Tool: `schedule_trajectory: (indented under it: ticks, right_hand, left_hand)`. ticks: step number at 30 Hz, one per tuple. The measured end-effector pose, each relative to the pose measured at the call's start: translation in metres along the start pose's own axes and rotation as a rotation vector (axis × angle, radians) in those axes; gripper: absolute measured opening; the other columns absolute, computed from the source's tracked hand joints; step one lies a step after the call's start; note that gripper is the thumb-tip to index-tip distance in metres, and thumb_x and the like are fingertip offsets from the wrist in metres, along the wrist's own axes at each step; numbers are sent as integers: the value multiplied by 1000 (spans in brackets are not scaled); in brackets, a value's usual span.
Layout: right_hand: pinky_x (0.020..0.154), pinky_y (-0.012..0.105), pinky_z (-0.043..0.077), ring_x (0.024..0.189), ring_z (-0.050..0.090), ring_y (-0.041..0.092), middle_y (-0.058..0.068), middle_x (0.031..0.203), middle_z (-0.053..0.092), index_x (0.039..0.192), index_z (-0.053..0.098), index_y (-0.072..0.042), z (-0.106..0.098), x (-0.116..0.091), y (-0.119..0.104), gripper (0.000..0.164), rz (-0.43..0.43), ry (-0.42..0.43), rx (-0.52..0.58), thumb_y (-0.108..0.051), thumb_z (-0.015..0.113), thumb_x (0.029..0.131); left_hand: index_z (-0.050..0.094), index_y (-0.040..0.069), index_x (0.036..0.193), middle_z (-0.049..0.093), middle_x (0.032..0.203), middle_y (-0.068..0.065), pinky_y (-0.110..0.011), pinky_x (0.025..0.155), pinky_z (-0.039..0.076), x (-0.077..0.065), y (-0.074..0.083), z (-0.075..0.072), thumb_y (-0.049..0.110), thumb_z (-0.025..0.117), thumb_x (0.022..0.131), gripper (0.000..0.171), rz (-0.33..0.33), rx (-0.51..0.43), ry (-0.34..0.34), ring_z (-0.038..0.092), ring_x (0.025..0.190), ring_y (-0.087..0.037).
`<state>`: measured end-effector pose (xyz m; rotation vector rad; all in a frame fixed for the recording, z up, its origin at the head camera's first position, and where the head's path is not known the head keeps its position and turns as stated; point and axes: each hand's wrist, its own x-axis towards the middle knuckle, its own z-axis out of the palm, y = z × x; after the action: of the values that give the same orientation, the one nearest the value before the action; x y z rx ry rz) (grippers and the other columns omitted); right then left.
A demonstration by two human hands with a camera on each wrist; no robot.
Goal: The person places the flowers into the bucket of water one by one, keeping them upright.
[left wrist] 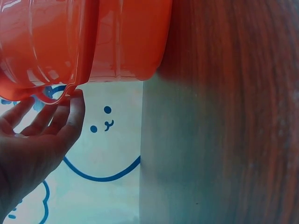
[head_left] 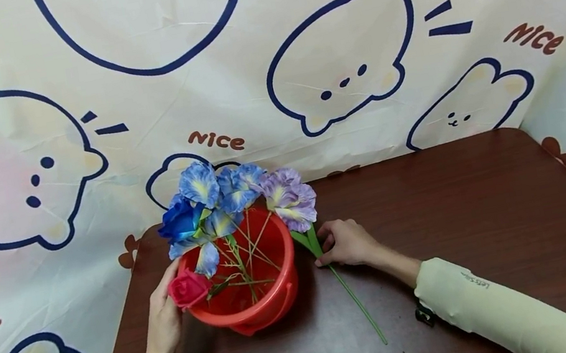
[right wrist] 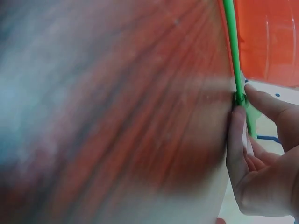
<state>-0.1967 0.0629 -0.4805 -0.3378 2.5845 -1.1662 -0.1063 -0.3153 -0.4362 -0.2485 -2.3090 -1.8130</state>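
A red plastic bucket (head_left: 275, 291) stands on the table, with several thin flower stems inside it. Blue ruffled flowers (head_left: 199, 185) and a dark blue rose (head_left: 179, 219) lean over its back left rim, and a red rose (head_left: 189, 289) hangs over the front left. My left hand (head_left: 164, 314) rests against the bucket's left side; in the left wrist view its nearly straight fingers (left wrist: 70, 123) touch the handle near the rim. Beside the bucket, my right hand (head_left: 348, 244) pinches the green stem (right wrist: 233, 46) of a purple flower (head_left: 291, 197) between thumb and fingers.
The brown wooden table (head_left: 467, 220) stretches to the right of the bucket. Behind it hangs a white cloth (head_left: 224, 98) printed with cartoon outlines. The purple flower's long stem points toward the table's front.
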Motion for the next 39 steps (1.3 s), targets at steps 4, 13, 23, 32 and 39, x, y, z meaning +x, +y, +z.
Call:
schedule_trajectory:
  ticks: [4,13,23,32,39]
  right_hand:
    - [85,40,62,84,76,14,-2,88,81,120,75,-8,0,-1,-1,54,-11,29,-59,-28,99,75]
    - [78,36,63,78,75,12,-3,85,80,113,79,-8,-10,-11,-4,40,-24,30,-7,-19,95,78]
    - [59,33,63,63,72,15,4,89,77,115,78,-5,-28,-22,1,34,25,-28,160,-8,91,84]
    - [63,40,66,71,76,22,6,92,81,111,78,-7,-49,-33,5,26,53,-24,247,-8,88,87]
    - [66,40,67,81,78,28,8,99,80,116,77,-9,-68,-43,11,27,76,-15,286,-11,86,91]
  left_hand:
    - [48,0,158,68,116,9,-18,61,54,0,0,1,13,39,115,46,-4,3,4,56,71,-7]
    - [47,1,159,68,115,9,-19,61,55,1,2,1,16,39,116,47,-14,16,-8,57,72,-8]
    - [46,2,160,67,127,13,-17,66,58,0,0,0,15,38,116,47,-9,15,-17,62,89,-6]
    - [47,0,159,68,123,11,-17,65,57,-1,-1,0,14,38,116,47,6,15,-12,60,83,-7]
    - [50,2,158,68,114,9,-17,62,54,0,-1,0,13,39,115,45,8,-16,4,57,73,-6]
